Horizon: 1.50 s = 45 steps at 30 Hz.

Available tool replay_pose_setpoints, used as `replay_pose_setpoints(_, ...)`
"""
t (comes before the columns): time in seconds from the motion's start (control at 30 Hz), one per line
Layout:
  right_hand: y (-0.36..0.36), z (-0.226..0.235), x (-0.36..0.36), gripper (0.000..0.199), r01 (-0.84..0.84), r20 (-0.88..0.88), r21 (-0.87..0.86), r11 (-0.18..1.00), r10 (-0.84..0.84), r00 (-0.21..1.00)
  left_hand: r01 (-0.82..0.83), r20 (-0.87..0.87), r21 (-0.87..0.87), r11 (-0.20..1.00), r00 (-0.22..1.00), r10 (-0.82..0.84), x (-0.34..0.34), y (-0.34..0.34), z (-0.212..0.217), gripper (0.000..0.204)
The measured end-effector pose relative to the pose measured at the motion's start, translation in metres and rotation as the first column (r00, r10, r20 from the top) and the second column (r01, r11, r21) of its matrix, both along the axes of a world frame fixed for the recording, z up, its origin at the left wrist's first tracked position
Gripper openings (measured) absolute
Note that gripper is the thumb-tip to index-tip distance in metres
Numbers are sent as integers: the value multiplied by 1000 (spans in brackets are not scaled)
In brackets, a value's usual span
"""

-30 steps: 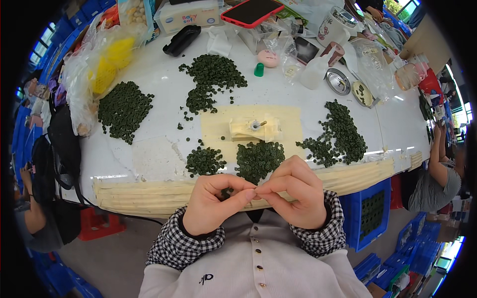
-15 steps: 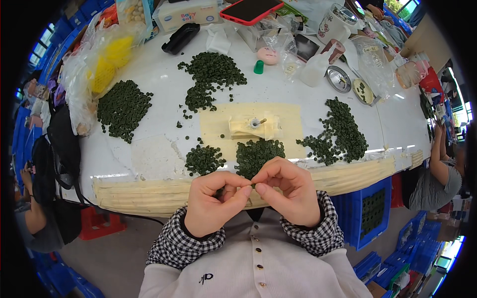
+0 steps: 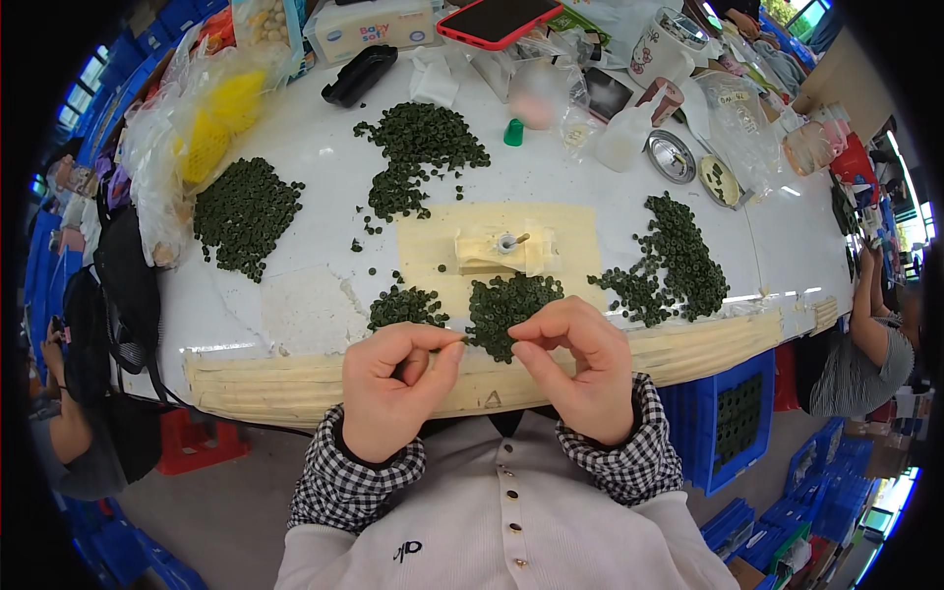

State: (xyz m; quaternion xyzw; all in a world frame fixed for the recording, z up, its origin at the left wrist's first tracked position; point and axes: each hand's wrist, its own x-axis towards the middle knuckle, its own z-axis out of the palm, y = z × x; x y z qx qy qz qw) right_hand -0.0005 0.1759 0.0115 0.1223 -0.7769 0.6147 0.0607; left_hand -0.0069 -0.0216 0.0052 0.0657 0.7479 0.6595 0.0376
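Over the table's front edge, my left hand [image 3: 398, 383] pinches a small dark green round piece between thumb and forefinger, most of it hidden by the fingertips. My right hand [image 3: 578, 369] is curled, thumb and forefinger close together at the near right side of a pile of small dark green ring-like pieces [image 3: 506, 300]. Whatever lies between those fingertips is too small to make out. A smaller pile of such pieces [image 3: 406, 306] lies just beyond my left hand. Behind the middle pile stands a taped block with a metal pin [image 3: 506, 248], on a cream sheet [image 3: 428, 231].
More green piles lie at the far left [image 3: 246, 218], back [image 3: 423, 138] and right [image 3: 681, 258]. Along the back are a black case [image 3: 359, 77], a red-edged phone [image 3: 500, 22], a green cap [image 3: 513, 133] and a round tin [image 3: 671, 155]. A blue crate [image 3: 710, 423] stands below the table's right side.
My hands, fingertips together before, have moved apart. The left has gone left with a small piece; the right has shifted slightly right, beside the middle pile.
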Motion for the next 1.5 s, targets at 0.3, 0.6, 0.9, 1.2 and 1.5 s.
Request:
replay_pose_setpoints(0.3,9,-6,-2,14,19,-239,519,855,124,963,-235,75,69,970,970,230,-14,-25,2,10)
replay_pose_setpoints(0.6,-5,-12,-4,10,61,-341,698,714,256,905,-297,423,850,435,877,-227,-10,-24,2,28)
replay_pose_setpoints(0.9,-8,-13,-5,15,83,-290,743,664,208,934,-258,415,853,453,862,-291,-5,-13,-3,26)
replay_pose_setpoints(1.2,-3,-13,-6,18,107,-395,465,879,98,913,-197,419,820,537,846,-330,-3,-2,3,30)
replay_pose_setpoints(1.5,3,-8,-3,19,148,-253,343,928,-61,965,-171,411,813,556,845,-342,-1,2,-2,25)
